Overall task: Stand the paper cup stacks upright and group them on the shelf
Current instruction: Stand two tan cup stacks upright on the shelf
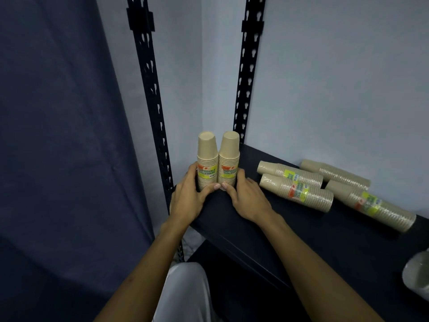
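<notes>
Two paper cup stacks upright at shelf (pixel 232 219) left back corner: left stack (pixel 207 159), right stack (pixel 229 158), sides touching, cups inverted, base up. Left hand (pixel 188 201) and right hand (pixel 248 201) cup stack bases from either side, fingers curled around them, thumbs meeting in front. Four lying stacks left: near pair (pixel 290 174), (pixel 297 192); far pair (pixel 335 174), (pixel 371 205). Judged about a third done. Cups tan, ribbed rims, glossy plastic wrap, yellow-orange labels. Shelf dark matte; black slotted upright (pixel 151 89).
</notes>
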